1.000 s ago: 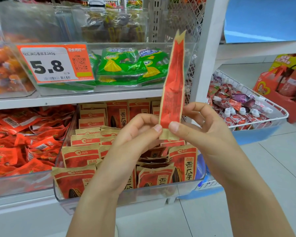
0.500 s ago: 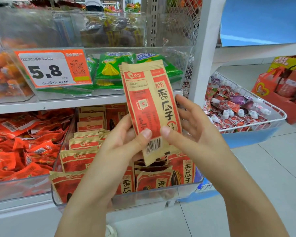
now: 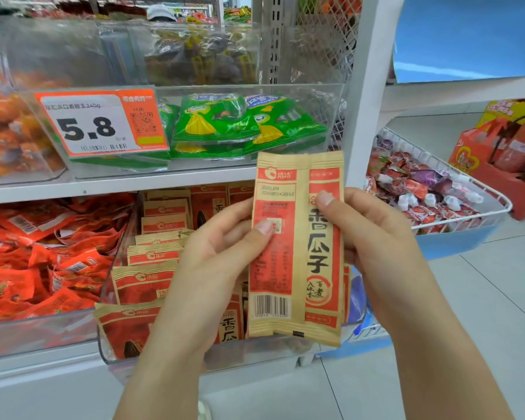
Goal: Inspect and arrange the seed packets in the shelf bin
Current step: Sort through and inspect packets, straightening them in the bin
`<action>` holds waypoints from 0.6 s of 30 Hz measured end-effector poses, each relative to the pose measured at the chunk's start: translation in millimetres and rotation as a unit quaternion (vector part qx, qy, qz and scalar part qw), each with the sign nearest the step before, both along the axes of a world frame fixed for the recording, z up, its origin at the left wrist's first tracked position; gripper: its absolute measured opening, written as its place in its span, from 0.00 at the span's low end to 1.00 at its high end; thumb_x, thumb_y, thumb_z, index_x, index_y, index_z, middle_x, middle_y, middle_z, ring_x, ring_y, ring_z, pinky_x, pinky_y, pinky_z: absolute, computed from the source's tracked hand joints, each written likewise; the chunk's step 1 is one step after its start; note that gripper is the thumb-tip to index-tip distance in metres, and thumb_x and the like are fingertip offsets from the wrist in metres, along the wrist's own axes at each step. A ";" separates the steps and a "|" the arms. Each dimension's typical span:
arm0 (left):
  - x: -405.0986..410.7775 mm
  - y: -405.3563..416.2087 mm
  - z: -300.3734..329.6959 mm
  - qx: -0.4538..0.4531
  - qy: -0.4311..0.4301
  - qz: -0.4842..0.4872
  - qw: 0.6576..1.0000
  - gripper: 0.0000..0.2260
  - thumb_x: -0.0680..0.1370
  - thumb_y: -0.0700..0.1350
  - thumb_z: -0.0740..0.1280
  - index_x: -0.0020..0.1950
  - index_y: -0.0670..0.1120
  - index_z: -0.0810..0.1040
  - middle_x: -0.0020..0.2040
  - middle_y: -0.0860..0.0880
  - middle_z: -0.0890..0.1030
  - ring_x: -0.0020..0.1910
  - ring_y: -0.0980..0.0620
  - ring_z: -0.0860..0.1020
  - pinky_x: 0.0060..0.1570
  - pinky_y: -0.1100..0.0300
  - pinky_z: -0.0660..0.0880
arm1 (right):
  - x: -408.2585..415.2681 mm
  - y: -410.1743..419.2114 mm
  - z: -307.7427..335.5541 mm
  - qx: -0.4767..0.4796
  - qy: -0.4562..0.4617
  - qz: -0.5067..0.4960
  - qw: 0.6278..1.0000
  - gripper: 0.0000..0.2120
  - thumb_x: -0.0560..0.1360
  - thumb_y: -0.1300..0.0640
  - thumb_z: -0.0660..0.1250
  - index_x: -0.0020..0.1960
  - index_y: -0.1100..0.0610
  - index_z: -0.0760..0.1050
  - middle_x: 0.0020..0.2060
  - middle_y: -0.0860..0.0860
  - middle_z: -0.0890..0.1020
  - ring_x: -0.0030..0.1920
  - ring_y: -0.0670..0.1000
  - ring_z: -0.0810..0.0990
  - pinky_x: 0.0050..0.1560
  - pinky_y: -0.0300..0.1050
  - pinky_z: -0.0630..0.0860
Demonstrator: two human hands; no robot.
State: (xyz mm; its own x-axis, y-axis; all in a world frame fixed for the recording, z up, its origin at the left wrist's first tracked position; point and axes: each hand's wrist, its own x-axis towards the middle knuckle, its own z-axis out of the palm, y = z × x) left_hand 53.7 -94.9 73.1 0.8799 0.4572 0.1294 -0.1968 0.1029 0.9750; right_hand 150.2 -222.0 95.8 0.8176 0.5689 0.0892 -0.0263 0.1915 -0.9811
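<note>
Shelf [image 3: 119, 184]: a white store rack with clear tubs on two levels; the seed bin sits on the lower level, at the right end beside the upright post.
Wire basket [image 3: 479, 189]: off to the right of the post, filled with small wrapped sweets, well apart from the work.
Shelf bin [image 3: 176, 356]: a clear tub holding rows of kraft-and-red seed packets [image 3: 152, 283], most standing on edge in files, some at the front leaning and lying loosely.
Red snack tub [image 3: 43, 262]: just left of the bin, separated by the clear wall.
Price tag [image 3: 103, 122]: on the tub above, reading 5.8, in front of green packets [image 3: 240, 122].
Held packet [image 3: 297, 247]: upright in front of the bin and above its front right part, printed back with date stamp and barcode facing the camera.
Left hand [image 3: 222, 256]: grip closed on the held packet's left edge, thumb pressed on the face, fingers behind.
Right hand [image 3: 373, 225]: grip closed on the right edge, thumb on the face near the top, fingers wrapped behind.
Step in hand: inspection, judging by the back being turned to the eye.
Next move: likely lowering the packet into a file, face matched to its neighbours; that calls for a gap among the leaning front packets, which may need straightening first.
</note>
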 end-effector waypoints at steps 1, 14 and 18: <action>-0.6 0.6 0.6 -0.001 0.001 0.006 1.000 0.16 0.74 0.45 0.66 0.62 0.49 0.80 0.51 0.47 0.86 0.47 0.49 0.85 0.43 0.59 0.82 | -0.1 1.5 -0.6 -0.002 -0.006 -0.005 1.000 0.10 0.72 0.50 0.67 0.40 0.57 0.79 0.31 0.50 0.83 0.29 0.45 0.80 0.28 0.34 0.74; 6.0 -11.3 -1.1 0.216 -0.017 0.179 0.960 0.11 0.75 0.43 0.73 0.50 0.58 0.76 0.53 0.61 0.81 0.54 0.60 0.80 0.54 0.58 0.77 | -1.1 4.0 -0.3 0.041 -0.052 -0.050 0.997 0.16 0.77 0.58 0.65 0.32 0.58 0.82 0.27 0.51 0.81 0.28 0.46 0.78 0.30 0.37 0.76; 6.7 -16.6 1.4 0.275 0.007 0.247 0.929 0.14 0.67 0.63 0.69 0.47 0.59 0.75 0.51 0.61 0.78 0.52 0.61 0.78 0.50 0.56 0.77 | -4.6 7.2 -1.5 0.037 -0.068 -0.012 0.997 0.16 0.70 0.51 0.66 0.35 0.64 0.80 0.26 0.53 0.79 0.28 0.48 0.77 0.29 0.40 0.75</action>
State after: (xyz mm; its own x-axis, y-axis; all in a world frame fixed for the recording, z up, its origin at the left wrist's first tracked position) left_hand 60.4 -111.5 74.4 0.5829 0.6744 0.4532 -0.0746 -0.5109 0.8564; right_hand 145.6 -214.8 94.3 0.8086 0.5367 0.2409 0.1112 0.2626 -0.9585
